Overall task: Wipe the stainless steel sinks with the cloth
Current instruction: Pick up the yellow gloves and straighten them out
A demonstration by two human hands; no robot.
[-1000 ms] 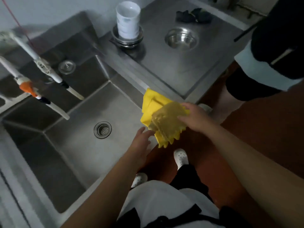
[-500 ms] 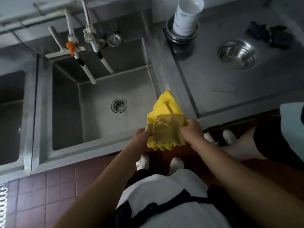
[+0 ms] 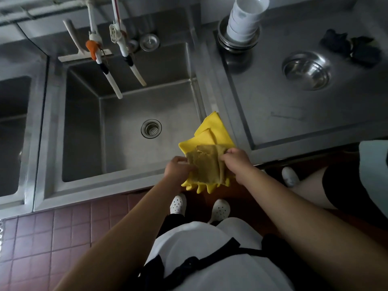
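Observation:
A dull tan cloth (image 3: 206,166) is stretched between my two hands above the front right corner of the middle sink (image 3: 134,173). My left hand (image 3: 177,168) pinches its left edge and my right hand (image 3: 236,161) grips its right edge. Under the cloth lie bright yellow rubber gloves (image 3: 212,131), draped over the sink's rim with their fingers hanging off the front edge. The sink's basin has a round drain (image 3: 151,128) in its floor. A second sink (image 3: 12,131) shows at the far left.
Two white taps (image 3: 117,66) hang over the basin's back. On the steel counter (image 3: 283,114) to the right stand stacked white cups on metal plates (image 3: 243,19), a metal bowl (image 3: 307,70) and a dark rag (image 3: 350,46). Another person's legs (image 3: 327,185) stand at right.
The view has swung from the counter side to straight over the sink. My left hand, first just below the cloth, now pinches its left edge; both hands hold it spread.

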